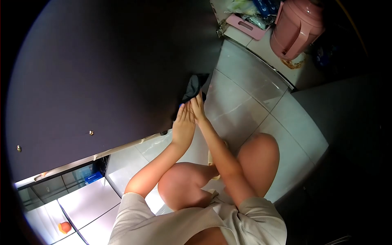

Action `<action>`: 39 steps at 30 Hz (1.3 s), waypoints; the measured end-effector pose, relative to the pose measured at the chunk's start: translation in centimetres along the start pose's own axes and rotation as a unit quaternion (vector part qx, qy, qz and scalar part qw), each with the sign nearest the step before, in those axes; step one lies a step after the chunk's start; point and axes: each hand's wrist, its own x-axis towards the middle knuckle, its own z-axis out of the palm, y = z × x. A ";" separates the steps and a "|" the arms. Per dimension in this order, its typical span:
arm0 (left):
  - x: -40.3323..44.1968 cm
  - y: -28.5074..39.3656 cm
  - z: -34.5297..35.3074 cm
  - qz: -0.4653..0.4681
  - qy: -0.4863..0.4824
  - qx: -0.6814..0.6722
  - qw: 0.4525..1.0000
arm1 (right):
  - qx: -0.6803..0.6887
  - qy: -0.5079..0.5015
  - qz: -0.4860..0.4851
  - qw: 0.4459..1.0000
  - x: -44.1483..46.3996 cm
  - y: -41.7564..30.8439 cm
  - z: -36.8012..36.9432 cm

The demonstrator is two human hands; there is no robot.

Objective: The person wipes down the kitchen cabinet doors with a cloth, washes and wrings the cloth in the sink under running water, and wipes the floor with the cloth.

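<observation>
A dark cloth is bunched against the edge of a large dark panel. My right hand is at the lower end of the cloth, its fingers on the fabric and partly covered by it. Just beside it, my left hand lies along the panel edge with its fingers stretched out, the tips near the cloth's bottom. The two hands touch or nearly touch. A small blue spot shows at one left fingertip.
Pale floor tiles lie right of the panel. On a raised tiled ledge stand a pink jug and a pink board. Two metal knobs stick out of the panel. An orange object and a blue box are lower left.
</observation>
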 end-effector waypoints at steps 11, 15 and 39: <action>3.1 -4.0 -8.4 -0.190 0.183 -0.230 0.937 | -0.018 -0.082 -0.247 0.965 10.6 -12.6 3.3; 4.1 -2.6 -4.9 -0.104 0.134 -0.206 0.964 | 0.021 -0.056 -0.022 0.998 8.3 -6.4 0.8; 11.2 -6.8 -10.4 -0.175 0.152 -0.253 0.939 | -0.113 -0.031 -0.182 0.976 17.4 -8.2 1.5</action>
